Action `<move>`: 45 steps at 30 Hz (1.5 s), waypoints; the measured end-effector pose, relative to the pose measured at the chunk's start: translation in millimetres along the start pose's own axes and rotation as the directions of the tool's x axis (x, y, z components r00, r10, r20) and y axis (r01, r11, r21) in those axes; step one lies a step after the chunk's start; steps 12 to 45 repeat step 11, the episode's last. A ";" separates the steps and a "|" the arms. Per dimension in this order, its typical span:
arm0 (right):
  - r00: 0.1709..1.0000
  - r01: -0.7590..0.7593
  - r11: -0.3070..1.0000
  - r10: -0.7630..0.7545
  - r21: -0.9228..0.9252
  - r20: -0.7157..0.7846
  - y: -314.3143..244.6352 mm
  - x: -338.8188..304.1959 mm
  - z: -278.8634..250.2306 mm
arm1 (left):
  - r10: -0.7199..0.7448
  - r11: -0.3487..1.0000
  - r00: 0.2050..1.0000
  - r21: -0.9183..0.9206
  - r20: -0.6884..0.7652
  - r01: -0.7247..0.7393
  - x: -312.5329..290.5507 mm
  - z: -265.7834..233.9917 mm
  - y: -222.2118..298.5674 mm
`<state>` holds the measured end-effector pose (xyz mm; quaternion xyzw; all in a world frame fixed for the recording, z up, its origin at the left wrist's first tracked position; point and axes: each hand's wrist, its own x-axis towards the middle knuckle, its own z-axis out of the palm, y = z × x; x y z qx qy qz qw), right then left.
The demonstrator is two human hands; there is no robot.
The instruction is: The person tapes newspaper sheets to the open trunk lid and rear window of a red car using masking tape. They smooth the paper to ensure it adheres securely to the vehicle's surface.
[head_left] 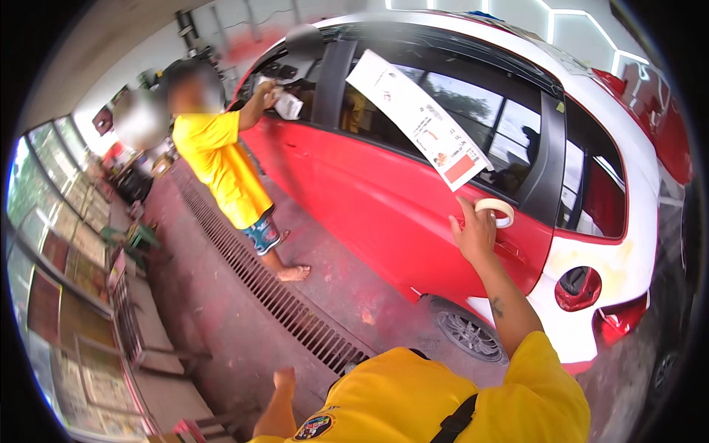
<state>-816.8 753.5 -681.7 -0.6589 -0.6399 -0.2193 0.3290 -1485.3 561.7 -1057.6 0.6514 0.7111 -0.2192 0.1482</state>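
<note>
My right hand (pixel 475 235) is raised beside the rear door of a red and white car (pixel 354 192). A roll of masking tape (pixel 504 204) hangs on its fingers, while the thumb and index finger stick up apart. Just above the fingertips is the lower end of a long white printed sheet (pixel 413 111), which lies slanted across the rear side window (pixel 502 118). How the sheet is fastened cannot be made out. My left hand (pixel 284 379) hangs low over the floor, away from the car; its fingers are too small and foreshortened to read.
A co-worker in a yellow shirt (pixel 221 162) stands at the front door, both arms raised to the window, with a white sheet (pixel 288 105) at the hands. A floor grate (pixel 258 280) runs alongside the car. Benches (pixel 151 325) and a green stool (pixel 142 238) stand left.
</note>
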 end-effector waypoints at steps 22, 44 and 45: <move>0.976 -0.212 0.976 0.208 -0.059 -0.062 -41.1 72.8 84.1 | 0.434 -0.310 0.776 -0.884 -0.458 -0.348 199.8 -685.2 380.6; 0.976 -0.212 0.976 0.208 -0.059 -0.062 -41.1 72.8 84.1 | 0.434 -0.310 0.776 -0.884 -0.458 -0.348 199.8 -685.2 380.6; 0.976 -0.212 0.976 0.208 -0.059 -0.062 -41.1 72.8 84.1 | 0.434 -0.310 0.776 -0.884 -0.458 -0.348 199.8 -685.2 380.6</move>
